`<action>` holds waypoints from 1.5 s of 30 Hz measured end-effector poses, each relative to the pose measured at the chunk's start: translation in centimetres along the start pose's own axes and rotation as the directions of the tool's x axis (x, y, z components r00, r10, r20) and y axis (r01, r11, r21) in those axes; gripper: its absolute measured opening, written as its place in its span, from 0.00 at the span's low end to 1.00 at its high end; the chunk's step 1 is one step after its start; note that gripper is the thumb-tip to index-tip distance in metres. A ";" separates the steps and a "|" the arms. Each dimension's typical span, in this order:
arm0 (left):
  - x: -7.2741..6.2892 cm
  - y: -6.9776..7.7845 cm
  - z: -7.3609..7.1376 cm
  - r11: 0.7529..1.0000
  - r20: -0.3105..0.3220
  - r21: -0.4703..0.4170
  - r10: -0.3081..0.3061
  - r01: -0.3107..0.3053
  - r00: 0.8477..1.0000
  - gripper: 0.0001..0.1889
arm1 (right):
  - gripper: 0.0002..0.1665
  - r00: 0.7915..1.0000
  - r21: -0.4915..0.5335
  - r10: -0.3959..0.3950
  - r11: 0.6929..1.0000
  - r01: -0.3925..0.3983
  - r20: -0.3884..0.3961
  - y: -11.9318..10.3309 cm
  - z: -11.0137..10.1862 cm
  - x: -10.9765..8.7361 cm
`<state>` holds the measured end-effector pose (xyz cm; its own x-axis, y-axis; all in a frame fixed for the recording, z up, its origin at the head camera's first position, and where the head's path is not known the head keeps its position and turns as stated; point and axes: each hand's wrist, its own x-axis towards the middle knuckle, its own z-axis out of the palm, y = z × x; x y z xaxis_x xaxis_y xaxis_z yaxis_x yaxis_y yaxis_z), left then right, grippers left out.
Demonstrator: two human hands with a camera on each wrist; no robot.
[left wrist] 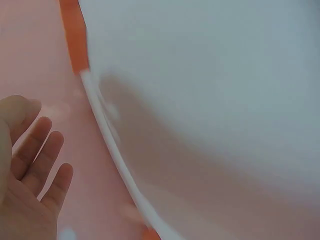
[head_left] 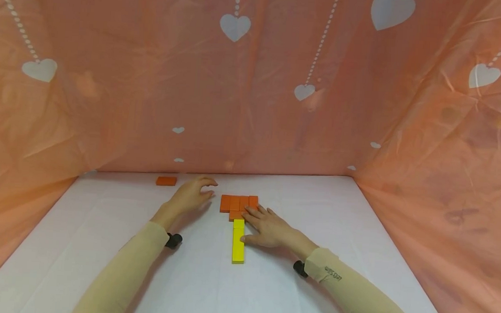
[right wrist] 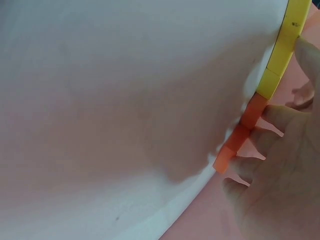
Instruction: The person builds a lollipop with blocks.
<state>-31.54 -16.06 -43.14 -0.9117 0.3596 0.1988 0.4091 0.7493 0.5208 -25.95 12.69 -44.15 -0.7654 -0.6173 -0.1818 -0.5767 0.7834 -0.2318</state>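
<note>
In the head view, several flat orange blocks (head_left: 230,202) lie side by side on the white table, with another orange block just below them. Yellow blocks (head_left: 238,246) run end to end toward the person, like a stem. My right hand (head_left: 272,229) has its fingers spread, fingertips touching the orange blocks' right side and thumb at the yellow piece's edge; the right wrist view shows this hand (right wrist: 280,155) against the row. My left hand (head_left: 191,193) hovers left of the orange group, fingers loosely bent and holding nothing. Farther left lies a separate orange block (head_left: 166,181).
A white-covered table (head_left: 190,291) extends to a back edge just behind the blocks. Pink cloth (head_left: 258,104) with white hearts hangs behind and at both sides. Dark wrist cameras (head_left: 174,241) sit on both forearms.
</note>
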 end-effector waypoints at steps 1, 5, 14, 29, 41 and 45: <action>-0.3 -0.5 -0.4 1.000 -0.007 -0.005 -0.006 0.006 1.000 0.18 | 0.48 1.000 0.002 0.002 1.000 -0.002 0.003 0.0 0.0 0.0; -1.4 -2.4 -1.9 1.000 -0.035 -0.017 -0.013 0.013 0.999 0.17 | 0.48 1.000 0.008 -0.001 1.000 0.001 0.002 0.1 0.0 0.0; -3.2 -6.8 -4.4 0.998 -0.093 -0.042 -0.045 0.042 0.995 0.18 | 0.48 1.000 0.006 0.003 1.000 -0.003 -0.001 0.2 0.1 0.1; -3.7 -10.2 -7.0 0.973 0.002 -0.008 -0.232 0.232 0.973 0.23 | 0.48 1.000 0.014 -0.002 1.000 0.002 -0.006 0.2 -0.2 -0.2; -3.7 -10.8 -7.5 0.966 0.016 0.019 -0.258 0.258 0.966 0.24 | 0.48 1.000 -0.001 0.007 1.000 -0.007 0.002 0.2 -0.2 -0.1; -3.7 -10.9 -7.3 0.971 -0.004 0.019 -0.237 0.237 0.971 0.23 | 0.48 1.000 0.003 0.005 1.000 -0.005 0.000 0.2 -0.1 0.0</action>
<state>-32.90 -29.60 -43.44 -0.9829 0.1694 0.0728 0.1817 0.8234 0.5377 -26.07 12.90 -44.12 -0.7683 -0.6134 -0.1833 -0.5718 0.7862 -0.2342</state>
